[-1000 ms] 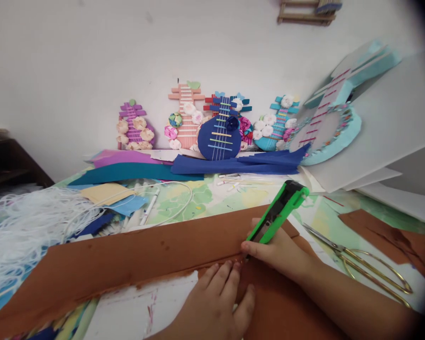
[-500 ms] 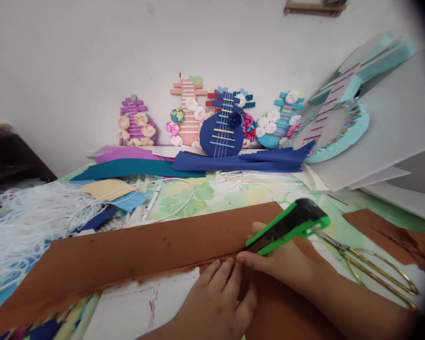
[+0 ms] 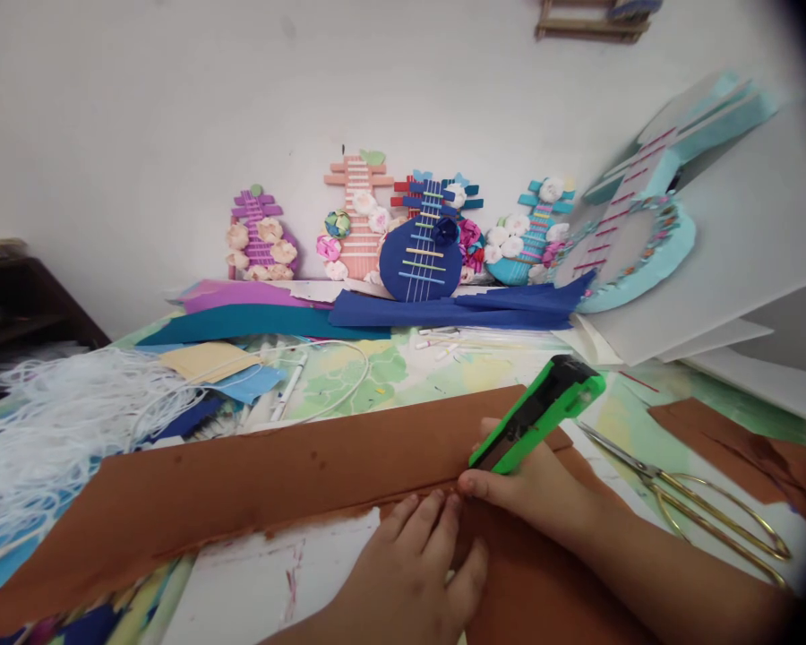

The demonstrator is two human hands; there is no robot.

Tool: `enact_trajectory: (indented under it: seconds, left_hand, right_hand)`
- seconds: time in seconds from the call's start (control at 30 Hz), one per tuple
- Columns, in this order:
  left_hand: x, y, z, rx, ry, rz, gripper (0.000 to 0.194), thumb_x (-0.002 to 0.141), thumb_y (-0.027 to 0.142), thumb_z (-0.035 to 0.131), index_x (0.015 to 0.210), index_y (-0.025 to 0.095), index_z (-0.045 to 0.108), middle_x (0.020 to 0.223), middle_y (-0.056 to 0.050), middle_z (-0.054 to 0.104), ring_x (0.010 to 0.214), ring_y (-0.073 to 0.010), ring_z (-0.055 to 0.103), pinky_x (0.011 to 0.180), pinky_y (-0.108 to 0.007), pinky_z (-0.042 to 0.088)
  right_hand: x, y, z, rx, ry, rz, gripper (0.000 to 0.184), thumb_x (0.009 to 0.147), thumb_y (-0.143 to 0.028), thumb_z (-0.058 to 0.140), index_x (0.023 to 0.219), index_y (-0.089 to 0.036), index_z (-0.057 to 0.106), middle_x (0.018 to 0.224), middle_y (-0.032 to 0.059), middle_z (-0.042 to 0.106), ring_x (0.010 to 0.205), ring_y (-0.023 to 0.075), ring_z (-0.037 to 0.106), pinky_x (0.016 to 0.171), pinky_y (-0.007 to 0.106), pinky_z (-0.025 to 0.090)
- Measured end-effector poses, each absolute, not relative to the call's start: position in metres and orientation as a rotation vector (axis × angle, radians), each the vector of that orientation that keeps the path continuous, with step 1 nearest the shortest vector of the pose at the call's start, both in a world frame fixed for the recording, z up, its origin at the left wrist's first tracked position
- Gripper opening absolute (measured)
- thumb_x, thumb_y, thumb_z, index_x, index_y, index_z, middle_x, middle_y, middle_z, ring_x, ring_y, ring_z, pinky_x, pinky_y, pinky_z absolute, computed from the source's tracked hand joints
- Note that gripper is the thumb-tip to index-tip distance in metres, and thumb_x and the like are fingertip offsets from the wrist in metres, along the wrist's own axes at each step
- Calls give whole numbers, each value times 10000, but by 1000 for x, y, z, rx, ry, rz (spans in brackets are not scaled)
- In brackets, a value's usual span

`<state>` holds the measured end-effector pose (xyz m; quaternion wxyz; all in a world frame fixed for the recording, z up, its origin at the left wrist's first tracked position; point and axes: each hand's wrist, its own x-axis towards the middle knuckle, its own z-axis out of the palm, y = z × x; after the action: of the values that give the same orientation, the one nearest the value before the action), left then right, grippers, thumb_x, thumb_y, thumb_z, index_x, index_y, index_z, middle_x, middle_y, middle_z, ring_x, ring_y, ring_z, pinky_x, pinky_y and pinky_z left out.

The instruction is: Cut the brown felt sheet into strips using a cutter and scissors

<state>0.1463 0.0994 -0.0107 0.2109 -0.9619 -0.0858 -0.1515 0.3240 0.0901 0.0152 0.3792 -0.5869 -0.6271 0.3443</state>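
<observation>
My right hand [image 3: 530, 488] is closed round a green and black utility knife [image 3: 537, 414], its tip down on a long brown foam sheet [image 3: 255, 479] near the middle of the table. My left hand [image 3: 413, 573] lies flat, fingers stretched out, pressing the brown sheet just left of the knife tip. A cut line runs leftward along the sheet from the blade, with white board [image 3: 269, 587] showing below the torn brown edge.
Gold-handled scissors [image 3: 698, 506] lie to the right, beside more brown scraps [image 3: 745, 448]. A tangle of white string [image 3: 54, 421] sits at the left. Blue, teal and purple paper sheets [image 3: 443, 309] and several small decorated paper guitars [image 3: 420, 242] line the wall. White boards [image 3: 732, 242] lean at the right.
The knife's handle tipped down flatter half a second ago and has risen back to a steeper tilt. Both hands stay at the same spot on the sheet.
</observation>
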Motion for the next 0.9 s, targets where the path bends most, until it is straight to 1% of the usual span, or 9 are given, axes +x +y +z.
enact_trajectory:
  seconds: [0.13,0.3,0.37,0.5,0.67,0.77,0.9]
  left_hand:
    - [146,98,-10,-2680,-260,-441,248,872,232,308,1027,164,490,1024,-169,571,909,-269,556,719,-363,436]
    - [146,99,-9,-2684,-254,-451,260,871,217,290,1023,165,495,1002,-164,582,908,-274,556,719,-366,434]
    - [146,100,-9,-2681,-248,-450,257,873,219,293,1031,171,490,1011,-163,577,910,-273,555,714,-362,433]
    - [146,100,-11,-2682,-231,-431,255,874,240,313,1052,169,482,1036,-167,563,919,-271,546,730,-364,417]
    - [145,100,-11,-2682,-242,-431,248,870,247,334,1057,170,478,1047,-167,557,926,-272,540,737,-370,412]
    - [145,100,-10,-2685,-243,-441,246,874,236,310,1032,169,485,1036,-174,561,922,-276,547,728,-371,426]
    - [146,100,-9,-2696,-252,-450,261,872,216,283,1029,174,487,1016,-167,574,913,-273,555,713,-366,443]
  right_hand:
    - [320,90,15,-1523,-1629,854,322,633,-369,601,557,-194,341,527,-50,393,496,90,381,438,213,314]
    - [317,89,17,-1548,-1674,783,309,654,-324,575,539,-190,320,501,-61,348,469,74,334,419,207,276]
    - [318,89,17,-1525,-1671,819,309,655,-326,580,550,-190,324,521,-57,357,487,78,349,430,204,292]
    - [322,90,15,-1516,-1611,847,346,626,-385,606,540,-191,333,521,-53,369,497,89,374,440,211,315]
    - [325,91,13,-1502,-1591,864,334,622,-414,606,543,-190,371,527,-44,400,514,104,409,461,220,345]
    - [324,90,14,-1529,-1615,850,336,616,-402,610,541,-192,359,515,-51,380,495,96,388,441,213,328]
    - [320,88,14,-1537,-1669,819,314,648,-357,578,542,-194,331,508,-54,369,475,85,367,420,204,298]
